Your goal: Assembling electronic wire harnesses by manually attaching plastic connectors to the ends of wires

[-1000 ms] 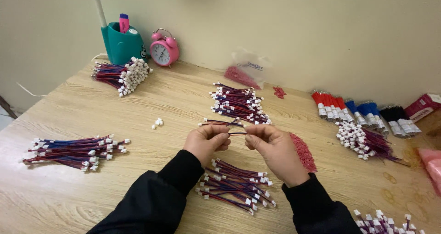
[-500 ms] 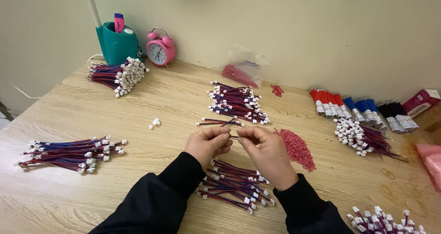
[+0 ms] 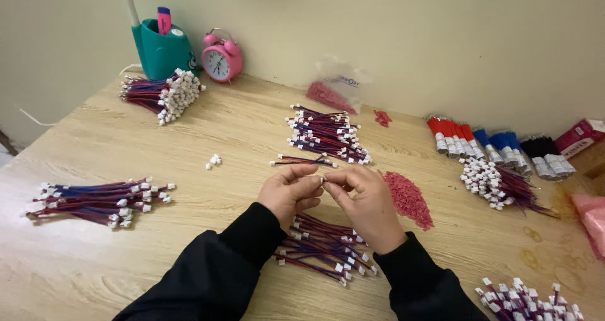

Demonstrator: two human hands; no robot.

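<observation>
My left hand (image 3: 288,192) and my right hand (image 3: 367,202) meet fingertip to fingertip above the wooden table (image 3: 239,132). Both pinch one short red-and-blue wire with a white connector (image 3: 322,180); the fingers hide most of it. Under my wrists lies a loose pile of the same wires (image 3: 321,252). A heap of small red parts (image 3: 408,198) sits just right of my right hand. Two or three single wires (image 3: 302,161) lie just beyond my fingers, with a bigger wire pile (image 3: 324,132) behind them.
More wire bundles lie at the left (image 3: 101,201), back left (image 3: 161,94), right (image 3: 498,182) and bottom right (image 3: 529,302). A teal holder (image 3: 161,47), a pink alarm clock (image 3: 222,59) and a plastic bag of red parts (image 3: 331,91) stand by the wall. Red, blue and black capped bundles (image 3: 498,144) sit at the right.
My hands have drawn together. The wire that was stretched between them is now gathered at the fingertips, mostly hidden.
</observation>
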